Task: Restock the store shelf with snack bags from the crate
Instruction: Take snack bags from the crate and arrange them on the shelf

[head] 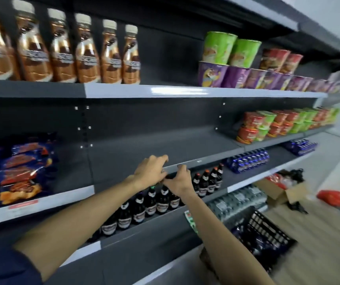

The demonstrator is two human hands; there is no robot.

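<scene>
Snack bags (19, 171) sit stacked at far left on the grey shelf (165, 147). Centre stage, both hands meet at that shelf's front lip: the left hand (150, 171) has its fingers curled over the edge, while the right hand (178, 179) pinches the lip just beside it. Dark bottles (150, 200) line the shelf below. Down right, the black crate (267, 231) holds more bags.
</scene>
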